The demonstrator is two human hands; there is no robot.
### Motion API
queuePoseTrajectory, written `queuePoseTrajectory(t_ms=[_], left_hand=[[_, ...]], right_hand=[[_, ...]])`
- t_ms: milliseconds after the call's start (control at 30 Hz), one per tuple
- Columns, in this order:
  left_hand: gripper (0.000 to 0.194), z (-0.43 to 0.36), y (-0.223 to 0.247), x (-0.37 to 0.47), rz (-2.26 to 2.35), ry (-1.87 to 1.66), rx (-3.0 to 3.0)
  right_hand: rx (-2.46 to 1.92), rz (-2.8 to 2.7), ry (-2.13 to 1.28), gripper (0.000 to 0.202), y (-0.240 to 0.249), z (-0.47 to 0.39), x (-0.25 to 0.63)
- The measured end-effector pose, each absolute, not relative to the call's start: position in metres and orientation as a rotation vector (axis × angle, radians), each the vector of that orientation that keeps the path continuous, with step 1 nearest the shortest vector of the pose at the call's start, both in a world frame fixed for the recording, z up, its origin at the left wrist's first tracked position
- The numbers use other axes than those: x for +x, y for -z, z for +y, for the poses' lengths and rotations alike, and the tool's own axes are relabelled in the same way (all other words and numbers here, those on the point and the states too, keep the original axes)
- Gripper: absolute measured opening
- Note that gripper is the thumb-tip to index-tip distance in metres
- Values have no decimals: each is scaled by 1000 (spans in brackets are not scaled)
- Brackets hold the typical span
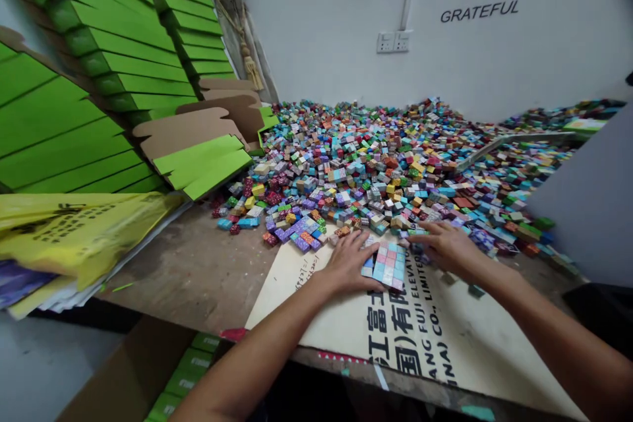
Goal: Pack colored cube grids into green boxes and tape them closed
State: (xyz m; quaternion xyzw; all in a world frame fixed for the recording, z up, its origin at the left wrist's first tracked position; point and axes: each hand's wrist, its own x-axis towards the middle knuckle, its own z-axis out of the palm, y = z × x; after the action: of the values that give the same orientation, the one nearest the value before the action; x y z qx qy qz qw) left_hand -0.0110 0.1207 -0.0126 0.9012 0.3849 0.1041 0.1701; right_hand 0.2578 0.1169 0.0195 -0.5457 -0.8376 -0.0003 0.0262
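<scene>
My left hand (352, 262) lies on the cardboard sheet (329, 323), its fingers and thumb curved around the left side of a flat block of small patterned cubes (390, 265), mostly light blue with some pink. A darker blue piece shows partly between that hand and the block. To the right, my right hand (448, 247) is above the near edge of the pile of small coloured cubes (346, 151). Its fingers stretch leftward, close to the loose cubes beyond the block. No held cube can be made out in it.
Stacks of green boxes (133, 59) rise at the left, with an open green carton (202, 165) beside the pile. A yellow plastic bag (79, 231) lies on the table's left. Behind is a white wall (321, 20); a pale panel (588, 191) stands at the right.
</scene>
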Motion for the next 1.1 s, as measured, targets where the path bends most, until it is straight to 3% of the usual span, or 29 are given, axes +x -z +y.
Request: queuePoseTrajectory(t_ms=[67,200,433,600,833,1100], left_hand=[[94,123,17,-12,1114,-319,2548],[100,128,17,-14,1087,-306,2536],[107,142,16,-19,1147,-275,2521],[96,136,18,-15,1181,-346,2530],[106,136,14,-12,1167,-305,2530],[106,140,8,-8,1108,-289,2547]], right_hand=[[-1586,-2550,-154,47,-19,101,240],[-1479,-2490,-494,70,-5,94,209],[-1185,-2423,-729,59,6,125,202],[-1237,-2393,-725,44,-13,126,219],[-1466,-2417,-785,88,2,113,228],[-1437,-2437,-736,89,15,118,212]])
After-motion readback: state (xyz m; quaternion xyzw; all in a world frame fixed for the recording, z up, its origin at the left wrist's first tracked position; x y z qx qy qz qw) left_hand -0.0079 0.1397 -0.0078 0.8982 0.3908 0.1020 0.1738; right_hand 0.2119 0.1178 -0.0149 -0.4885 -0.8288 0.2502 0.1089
